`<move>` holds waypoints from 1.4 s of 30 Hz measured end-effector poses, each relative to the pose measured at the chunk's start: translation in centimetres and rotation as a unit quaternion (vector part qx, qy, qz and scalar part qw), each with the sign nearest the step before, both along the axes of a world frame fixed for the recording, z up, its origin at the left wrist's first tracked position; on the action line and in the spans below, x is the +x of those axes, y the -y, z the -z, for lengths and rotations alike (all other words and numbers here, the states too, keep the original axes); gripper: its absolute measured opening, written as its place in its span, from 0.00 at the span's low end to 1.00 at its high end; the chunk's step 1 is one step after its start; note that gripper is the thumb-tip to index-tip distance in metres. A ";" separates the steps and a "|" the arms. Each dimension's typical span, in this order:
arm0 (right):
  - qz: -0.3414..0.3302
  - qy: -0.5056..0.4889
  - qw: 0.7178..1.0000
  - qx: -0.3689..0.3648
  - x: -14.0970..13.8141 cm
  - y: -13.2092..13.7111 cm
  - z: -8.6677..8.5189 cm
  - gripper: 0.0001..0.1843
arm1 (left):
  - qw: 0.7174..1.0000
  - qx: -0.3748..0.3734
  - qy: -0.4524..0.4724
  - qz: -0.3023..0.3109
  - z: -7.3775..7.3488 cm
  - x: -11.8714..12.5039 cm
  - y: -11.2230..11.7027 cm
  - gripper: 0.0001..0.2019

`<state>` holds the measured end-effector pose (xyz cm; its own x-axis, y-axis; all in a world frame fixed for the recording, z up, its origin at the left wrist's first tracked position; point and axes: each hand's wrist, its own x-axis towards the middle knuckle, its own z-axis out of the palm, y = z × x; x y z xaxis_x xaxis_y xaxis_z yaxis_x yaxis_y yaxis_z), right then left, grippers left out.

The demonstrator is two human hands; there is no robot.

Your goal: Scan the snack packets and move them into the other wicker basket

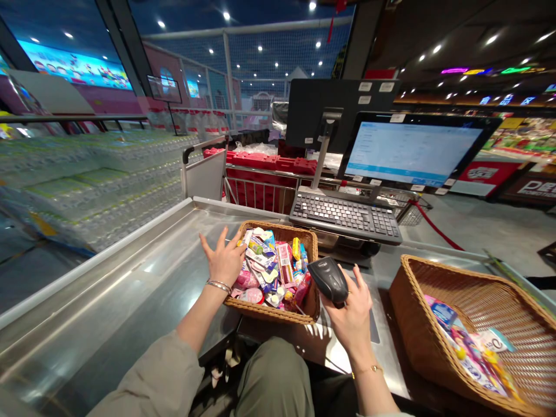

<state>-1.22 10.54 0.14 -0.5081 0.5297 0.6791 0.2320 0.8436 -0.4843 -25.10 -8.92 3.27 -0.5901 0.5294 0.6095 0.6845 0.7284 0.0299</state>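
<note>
A wicker basket (271, 315) full of small packaged sweets (263, 260) stands on the metal counter in front of me. My left hand (223, 260) is at its left rim with the fingers spread, some of them reaching over the packets; I see nothing held in it. In my right hand (350, 310) is a black barcode scanner (329, 279), its head over the basket's right edge and pointing left. The scanner's handle is mostly hidden by the hand. A pink and white packet (284, 262) with a barcode lies face up among the sweets.
At the right stands a second wicker basket (417, 336) with several packets (473, 347) in it. A keyboard (345, 215) and a lit monitor (410, 152) are behind the first basket. The metal counter (143, 307) has a raised edge at left, with stacked bottle packs (95, 179) beyond.
</note>
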 end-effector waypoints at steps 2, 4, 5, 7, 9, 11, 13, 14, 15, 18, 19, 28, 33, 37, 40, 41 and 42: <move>0.000 -0.002 1.000 0.001 0.0 0.0 -0.1 0.19 | 1.000 0.016 -0.009 0.015 -0.3 1.0 -0.2 0.10; 0.000 -0.003 1.000 0.000 0.1 0.0 -0.1 0.19 | 0.999 0.026 -0.022 0.034 -0.5 2.2 -0.4 0.09; 0.000 -0.005 1.000 -0.001 0.1 0.0 -0.1 0.19 | 0.998 0.027 -0.028 0.048 -0.6 2.9 -0.6 0.09; 0.001 -0.005 1.000 -0.003 0.2 -0.1 0.0 0.21 | 0.996 0.028 -0.035 0.080 -0.7 4.1 -0.9 0.09; 0.005 0.000 1.000 -0.008 0.3 -0.1 0.1 0.22 | 0.993 0.029 -0.035 0.112 -0.8 5.2 -1.3 0.09; 0.011 0.004 1.000 -0.014 0.5 -0.2 0.2 0.24 | 0.990 0.026 -0.033 0.137 -0.8 5.9 -1.7 0.08; 0.016 0.005 1.000 -0.017 0.6 -0.3 0.2 0.25 | 0.987 0.022 -0.031 0.153 -0.7 6.3 -2.0 0.08; 0.017 0.004 1.000 -0.018 0.6 -0.3 0.2 0.26 | 0.987 0.018 -0.029 0.159 -0.6 6.5 -2.1 0.08; 0.017 0.004 1.000 -0.020 0.7 -0.3 0.2 0.26 | 0.986 0.015 -0.028 0.164 -0.5 6.5 -2.1 0.08; 0.013 0.008 1.000 -0.023 0.8 -0.4 0.2 0.25 | 0.984 0.004 -0.026 0.175 -0.4 6.4 -1.7 0.08; 0.011 0.008 1.000 -0.023 0.8 -0.4 0.2 0.25 | 0.983 0.001 -0.027 0.179 -0.3 6.4 -1.5 0.07; 0.005 -0.003 1.000 -0.016 0.7 -0.3 0.2 0.23 | 0.980 -0.010 -0.023 0.197 0.3 7.0 -0.1 0.06; 0.003 -0.009 1.000 -0.005 0.7 -0.3 0.3 0.22 | 0.979 -0.018 -0.008 0.201 0.7 7.0 -0.4 0.05; -0.001 -0.011 1.000 0.004 0.8 -0.4 0.3 0.22 | 0.983 0.006 -0.014 0.185 0.8 7.2 0.0 0.05; -0.004 -0.011 1.000 0.008 0.8 -0.5 0.3 0.22 | 0.986 0.038 -0.011 0.161 1.0 8.1 0.4 0.05; -0.004 -0.012 1.000 0.009 0.8 -0.5 0.3 0.22 | 0.987 0.048 -0.009 0.154 1.2 8.5 0.5 0.05; -0.004 -0.011 1.000 0.009 0.8 -0.5 0.4 0.23 | 0.987 0.057 -0.008 0.149 1.3 8.9 0.6 0.05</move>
